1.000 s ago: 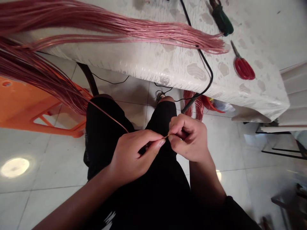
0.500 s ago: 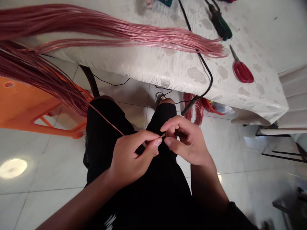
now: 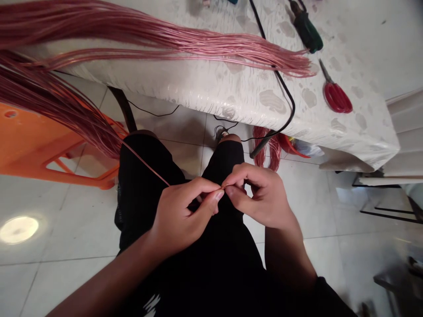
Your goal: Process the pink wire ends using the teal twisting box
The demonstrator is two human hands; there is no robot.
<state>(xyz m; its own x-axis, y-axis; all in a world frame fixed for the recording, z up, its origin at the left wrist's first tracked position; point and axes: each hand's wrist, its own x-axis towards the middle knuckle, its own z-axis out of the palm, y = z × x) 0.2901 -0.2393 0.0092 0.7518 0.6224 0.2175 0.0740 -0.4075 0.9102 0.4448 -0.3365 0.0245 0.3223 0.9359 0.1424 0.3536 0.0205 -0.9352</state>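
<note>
Pink wire (image 3: 145, 164) was pinched in the left hand (image 3: 180, 215), steadying its tip for the pinching right hand (image 3: 264, 198).

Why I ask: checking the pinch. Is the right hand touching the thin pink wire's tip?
Touching. Head view: right hand thumb and forefinger pinch the thin pink wire at its tip.

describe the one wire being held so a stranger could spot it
Left of the white table, a thick sheaf of pink wires hangs over the orange chair. From it a single wire runs alone across the black-clad lap, its tip pinched between the left hand and right hand.
</note>
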